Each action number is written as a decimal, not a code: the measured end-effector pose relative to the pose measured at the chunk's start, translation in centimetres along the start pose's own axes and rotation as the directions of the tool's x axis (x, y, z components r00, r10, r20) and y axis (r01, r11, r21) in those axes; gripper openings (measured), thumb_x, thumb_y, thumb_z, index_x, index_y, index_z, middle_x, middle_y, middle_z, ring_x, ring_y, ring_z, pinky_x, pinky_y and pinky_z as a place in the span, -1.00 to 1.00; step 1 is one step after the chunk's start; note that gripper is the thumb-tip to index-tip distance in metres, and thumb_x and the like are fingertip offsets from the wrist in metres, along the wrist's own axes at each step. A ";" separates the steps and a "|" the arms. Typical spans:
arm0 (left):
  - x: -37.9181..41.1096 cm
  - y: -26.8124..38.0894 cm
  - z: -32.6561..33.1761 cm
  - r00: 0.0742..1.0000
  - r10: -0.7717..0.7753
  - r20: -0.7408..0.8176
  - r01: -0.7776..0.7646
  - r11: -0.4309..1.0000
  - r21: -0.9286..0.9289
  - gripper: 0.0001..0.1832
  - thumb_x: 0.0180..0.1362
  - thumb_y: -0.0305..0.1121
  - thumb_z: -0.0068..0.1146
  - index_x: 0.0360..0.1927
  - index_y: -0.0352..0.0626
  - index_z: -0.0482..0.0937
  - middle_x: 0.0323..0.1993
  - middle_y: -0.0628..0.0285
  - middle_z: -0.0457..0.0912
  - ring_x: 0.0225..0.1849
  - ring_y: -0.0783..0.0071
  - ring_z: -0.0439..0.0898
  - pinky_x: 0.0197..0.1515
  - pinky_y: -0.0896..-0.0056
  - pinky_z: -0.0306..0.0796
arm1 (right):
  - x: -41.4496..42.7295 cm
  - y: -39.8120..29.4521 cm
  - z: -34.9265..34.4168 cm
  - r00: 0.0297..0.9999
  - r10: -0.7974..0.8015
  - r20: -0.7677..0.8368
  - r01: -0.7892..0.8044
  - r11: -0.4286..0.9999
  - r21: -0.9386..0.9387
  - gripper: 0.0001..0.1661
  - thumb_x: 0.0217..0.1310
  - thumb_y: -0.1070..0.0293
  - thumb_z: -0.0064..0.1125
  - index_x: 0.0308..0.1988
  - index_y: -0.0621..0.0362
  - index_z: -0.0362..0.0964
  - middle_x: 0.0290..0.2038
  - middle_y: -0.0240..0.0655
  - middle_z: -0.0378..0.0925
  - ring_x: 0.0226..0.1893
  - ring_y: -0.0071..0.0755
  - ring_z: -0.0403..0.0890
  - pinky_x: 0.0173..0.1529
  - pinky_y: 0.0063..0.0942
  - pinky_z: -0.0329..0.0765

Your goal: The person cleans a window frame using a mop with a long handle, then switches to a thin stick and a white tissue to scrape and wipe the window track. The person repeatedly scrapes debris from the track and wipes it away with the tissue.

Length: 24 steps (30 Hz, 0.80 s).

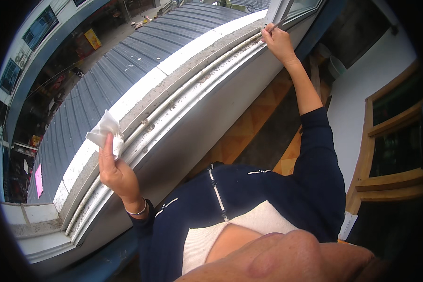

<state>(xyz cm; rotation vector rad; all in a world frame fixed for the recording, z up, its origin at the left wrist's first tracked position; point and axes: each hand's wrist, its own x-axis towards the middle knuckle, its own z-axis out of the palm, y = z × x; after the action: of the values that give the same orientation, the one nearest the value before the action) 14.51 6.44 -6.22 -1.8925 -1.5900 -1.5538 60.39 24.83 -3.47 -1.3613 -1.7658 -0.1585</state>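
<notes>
A crumpled white paper tissue [105, 132] is pinched in my left hand [118, 172], just over the near-left stretch of the window track. My right hand [277, 40] grips a thin dark stick [277, 25] at the far right end of the same track, beside the upright frame of a window sash [278, 10]. Between my hands runs the white sliding-window track [183, 102], with dirt and dark debris [148, 127] lying in its grooves. The tip of the stick is too small to make out.
Outside the track lies a pale tiled ledge [141, 84], then a grey corrugated metal roof [127, 63] below. Indoors are a low wall [197, 134], an orange-tiled floor [239, 127], a bucket [336, 67] in the corner and a wooden-framed window [370, 134] at right.
</notes>
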 end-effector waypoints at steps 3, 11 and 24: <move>0.0 0.1 -0.4 0.998 -0.052 0.037 0.053 0.998 -0.023 -0.35 -0.17 -0.88 -0.29 0.02 -0.26 0.55 -0.11 -0.05 0.59 -0.05 0.12 0.59 0.02 0.30 0.39 | -0.1 -3.1 0.2 0.995 0.077 0.059 -0.093 0.931 0.354 -0.78 0.28 0.30 0.03 -0.36 0.23 0.41 -0.54 -0.31 0.59 -0.46 -0.49 0.68 -0.32 -0.55 0.54; 0.1 0.1 -0.1 1.000 -0.028 0.001 0.028 0.999 -0.031 -0.35 -0.18 -0.87 -0.28 0.00 -0.25 0.56 -0.14 -0.05 0.60 -0.08 0.12 0.60 -0.02 0.34 0.41 | 3.8 3.0 -0.4 0.980 0.105 -0.169 -0.080 0.986 0.147 -0.75 0.28 0.26 0.04 -0.36 0.23 0.42 -0.55 -0.30 0.61 -0.48 -0.46 0.69 -0.37 -0.54 0.56; 0.0 -0.2 -0.4 0.999 -0.034 -0.017 0.034 0.999 0.008 -0.39 -0.18 -0.88 -0.21 -0.03 -0.27 0.58 -0.16 -0.04 0.60 -0.12 0.07 0.60 -0.04 0.30 0.43 | 7.4 3.7 3.1 0.992 -0.096 0.082 0.122 0.897 -0.424 -0.73 0.25 0.21 0.00 -0.27 0.20 0.43 -0.44 0.01 0.57 -0.36 0.14 0.59 -0.25 -0.05 0.52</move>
<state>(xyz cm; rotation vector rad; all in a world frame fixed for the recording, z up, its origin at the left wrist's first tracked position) 14.15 6.21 -6.10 -1.8520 -1.6274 -1.5697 61.63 33.35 -1.63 -1.5842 -1.9313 -0.6069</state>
